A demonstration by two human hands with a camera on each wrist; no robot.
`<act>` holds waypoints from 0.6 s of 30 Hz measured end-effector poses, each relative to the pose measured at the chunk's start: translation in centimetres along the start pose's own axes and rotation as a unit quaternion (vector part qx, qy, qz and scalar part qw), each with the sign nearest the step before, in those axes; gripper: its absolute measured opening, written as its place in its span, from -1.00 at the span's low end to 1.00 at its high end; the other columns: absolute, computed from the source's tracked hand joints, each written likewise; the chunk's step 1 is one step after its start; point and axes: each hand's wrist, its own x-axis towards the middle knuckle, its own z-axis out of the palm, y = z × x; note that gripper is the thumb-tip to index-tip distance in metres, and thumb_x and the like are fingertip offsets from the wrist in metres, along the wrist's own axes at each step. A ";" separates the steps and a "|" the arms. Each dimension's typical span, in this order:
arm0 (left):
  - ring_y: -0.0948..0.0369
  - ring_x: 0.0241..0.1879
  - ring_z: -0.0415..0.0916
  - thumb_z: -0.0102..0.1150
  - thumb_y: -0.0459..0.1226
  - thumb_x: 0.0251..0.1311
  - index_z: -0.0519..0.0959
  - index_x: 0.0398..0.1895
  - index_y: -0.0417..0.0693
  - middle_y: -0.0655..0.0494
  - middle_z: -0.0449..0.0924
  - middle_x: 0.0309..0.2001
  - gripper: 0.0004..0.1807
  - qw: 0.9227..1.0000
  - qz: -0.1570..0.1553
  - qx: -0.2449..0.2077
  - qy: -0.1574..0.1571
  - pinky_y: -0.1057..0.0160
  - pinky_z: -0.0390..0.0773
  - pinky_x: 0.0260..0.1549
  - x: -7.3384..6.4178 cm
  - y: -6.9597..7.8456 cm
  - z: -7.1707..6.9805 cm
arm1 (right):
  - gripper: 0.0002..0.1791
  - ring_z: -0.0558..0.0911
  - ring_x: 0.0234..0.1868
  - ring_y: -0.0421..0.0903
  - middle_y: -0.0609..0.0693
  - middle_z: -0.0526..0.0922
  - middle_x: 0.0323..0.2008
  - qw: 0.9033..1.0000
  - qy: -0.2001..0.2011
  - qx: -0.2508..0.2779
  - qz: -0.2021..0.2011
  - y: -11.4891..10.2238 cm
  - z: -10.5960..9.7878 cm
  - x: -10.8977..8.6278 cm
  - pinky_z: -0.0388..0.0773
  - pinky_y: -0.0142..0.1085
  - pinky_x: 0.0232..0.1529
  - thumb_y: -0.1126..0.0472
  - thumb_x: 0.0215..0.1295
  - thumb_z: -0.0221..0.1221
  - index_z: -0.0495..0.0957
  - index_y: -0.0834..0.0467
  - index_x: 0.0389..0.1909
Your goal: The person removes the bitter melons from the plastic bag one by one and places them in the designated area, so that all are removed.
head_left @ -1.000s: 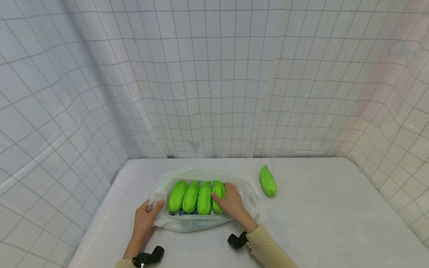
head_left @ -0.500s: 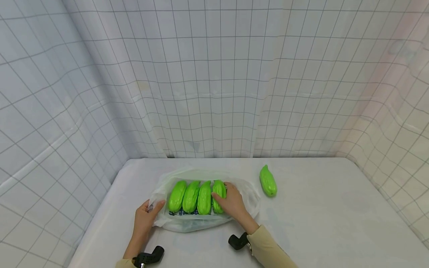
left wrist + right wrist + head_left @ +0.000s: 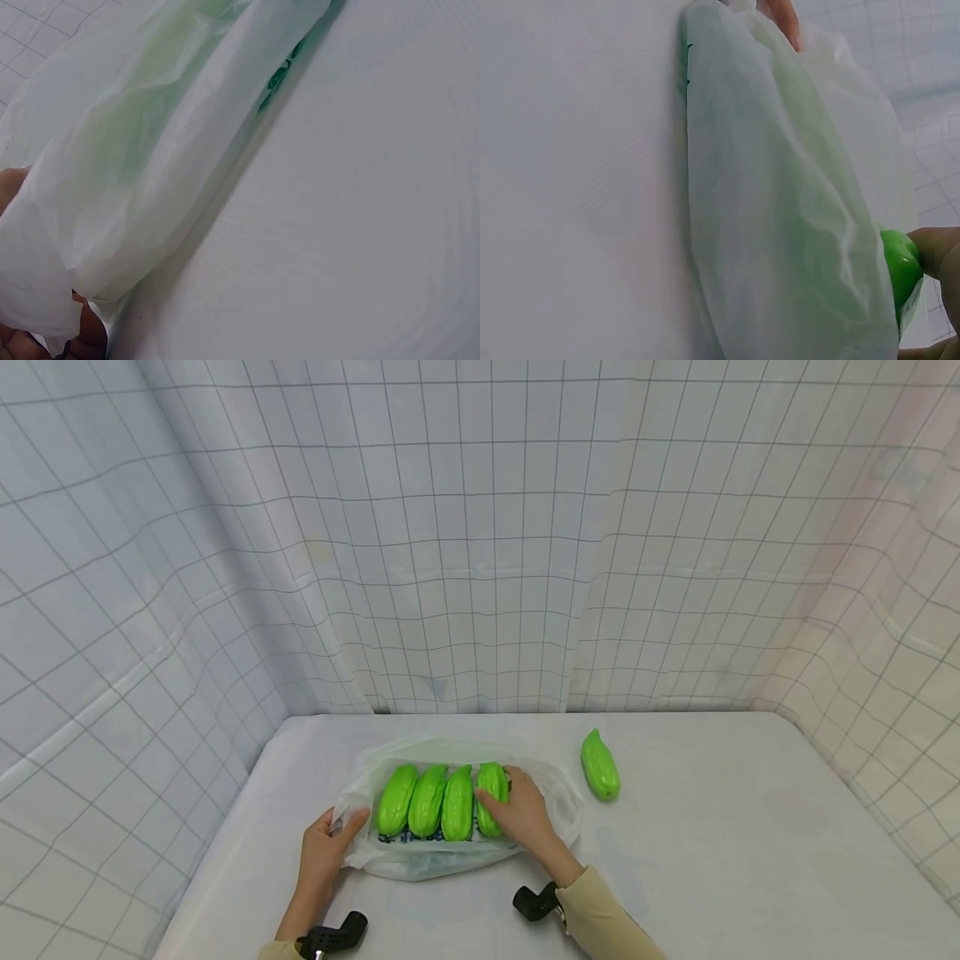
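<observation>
A translucent white plastic bag lies on the table with its mouth spread. Several shiny green, gourd-like vegetables sit side by side inside it, over a dark blue printed patch. My left hand pinches the bag's left edge; part of that hand shows behind the plastic in the left wrist view. With thumb and fingers on either side, my right hand grips the rightmost green gourd-like vegetable within the bag. In the right wrist view the bag hides most of this vegetable.
Another green gourd-like vegetable lies on the white-covered table, right of the bag and farther back. White grid-patterned curtains enclose the back and sides. A black wrist-camera mount sits at my left wrist.
My right hand and the vegetable it grips have shifted slightly to the right, widening the gap to the neighbouring one. The left hand and the bag stay put.
</observation>
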 end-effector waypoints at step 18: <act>0.25 -0.26 0.45 0.28 0.05 0.13 0.48 0.09 -0.30 -0.19 0.54 0.01 -0.34 1.000 -0.005 0.001 -0.002 0.38 0.44 -0.34 0.1 0.0 0.0 | -0.28 0.52 -0.09 0.09 0.21 0.51 -0.02 1.000 -0.007 0.018 0.002 -0.8 -0.8 -0.2 0.45 -0.02 -0.19 -0.12 0.23 0.19 0.34 0.35 0.21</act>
